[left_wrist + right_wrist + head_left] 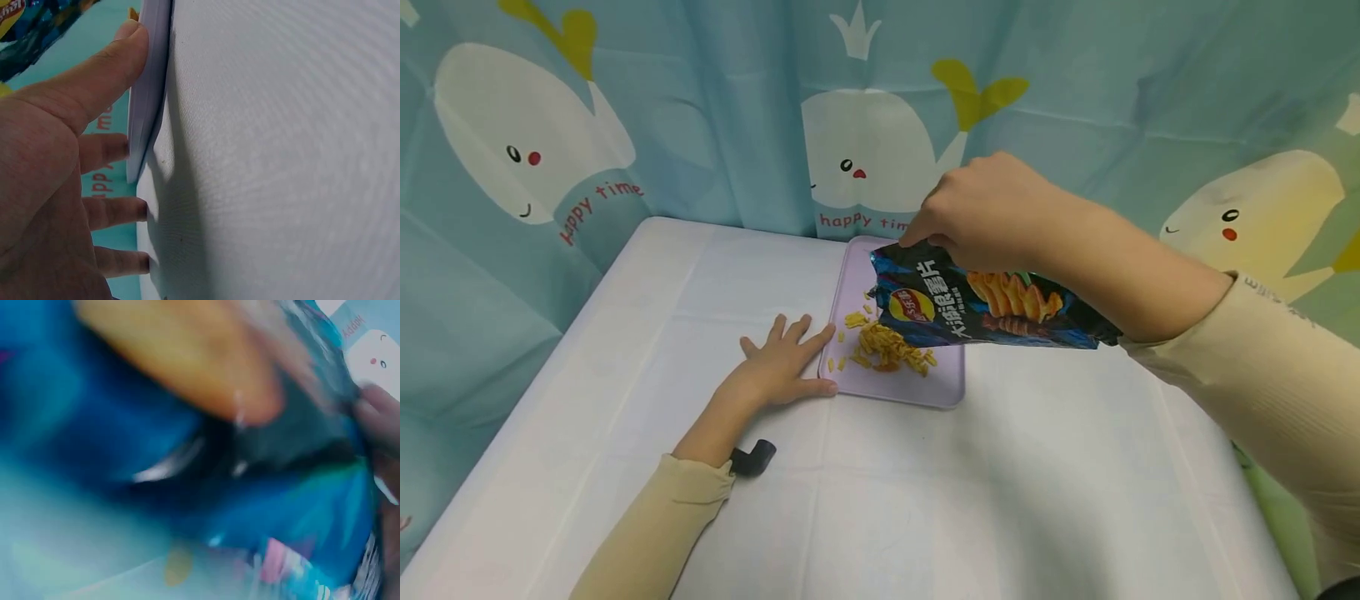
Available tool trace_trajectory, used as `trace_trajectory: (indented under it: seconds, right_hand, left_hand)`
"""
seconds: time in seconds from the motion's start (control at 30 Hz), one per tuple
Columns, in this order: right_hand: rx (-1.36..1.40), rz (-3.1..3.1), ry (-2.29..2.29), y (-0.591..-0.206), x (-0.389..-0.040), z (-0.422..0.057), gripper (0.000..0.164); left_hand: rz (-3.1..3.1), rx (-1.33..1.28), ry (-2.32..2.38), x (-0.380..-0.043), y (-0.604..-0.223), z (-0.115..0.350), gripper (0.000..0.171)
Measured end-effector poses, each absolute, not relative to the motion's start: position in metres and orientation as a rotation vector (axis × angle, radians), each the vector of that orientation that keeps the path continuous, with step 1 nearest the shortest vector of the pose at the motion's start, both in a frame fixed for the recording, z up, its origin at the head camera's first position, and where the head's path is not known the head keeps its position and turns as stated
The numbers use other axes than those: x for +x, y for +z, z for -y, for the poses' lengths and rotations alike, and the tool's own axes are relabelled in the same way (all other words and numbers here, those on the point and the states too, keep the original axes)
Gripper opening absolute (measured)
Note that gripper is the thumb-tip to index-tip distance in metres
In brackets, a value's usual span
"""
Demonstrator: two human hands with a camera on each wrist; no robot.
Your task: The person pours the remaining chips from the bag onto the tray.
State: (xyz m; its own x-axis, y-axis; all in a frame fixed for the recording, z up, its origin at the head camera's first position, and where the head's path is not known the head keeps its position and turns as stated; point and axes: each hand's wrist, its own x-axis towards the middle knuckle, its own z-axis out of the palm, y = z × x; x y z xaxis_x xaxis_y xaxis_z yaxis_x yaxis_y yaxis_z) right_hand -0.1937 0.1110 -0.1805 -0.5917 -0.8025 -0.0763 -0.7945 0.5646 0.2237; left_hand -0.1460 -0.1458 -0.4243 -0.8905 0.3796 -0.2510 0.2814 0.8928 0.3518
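My right hand point(988, 208) grips a dark blue bag of potato chips point(951, 312) by its upper edge. The bag lies tilted sideways over a light purple tray point(917, 395), its torn end toward the left. A heap of yellow ridged chips point(886, 343) lies on the tray under that end, with small pieces scattered around it. My left hand point(775, 365) has its fingers spread at the tray's left side, thumb and fingertips right at the rim. In the left wrist view the thumb point(106, 69) presses on the tray wall. The right wrist view is filled by the blurred bag.
A white cloth covers the table point(880, 517). Behind it hangs a light blue curtain point(722, 108) with cartoon prints. A black band piece point(754, 458) sticks out at the left cuff.
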Motion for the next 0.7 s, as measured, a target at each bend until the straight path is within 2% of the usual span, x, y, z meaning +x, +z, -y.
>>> trace_trajectory:
  seconds: [0.4, 0.7]
  right_hand:
    - [1.315, 2.743, -0.337, -0.185, -0.192, -0.124, 0.038]
    - [1.152, 2.714, 0.082, -0.222, -0.191, -0.185, 0.031]
  left_hand:
    - [-2.734, 0.488, 0.444, -0.146, -0.426, 0.147, 0.094]
    - [-2.739, 0.472, 0.454, -0.148, -0.427, 0.146, 0.095]
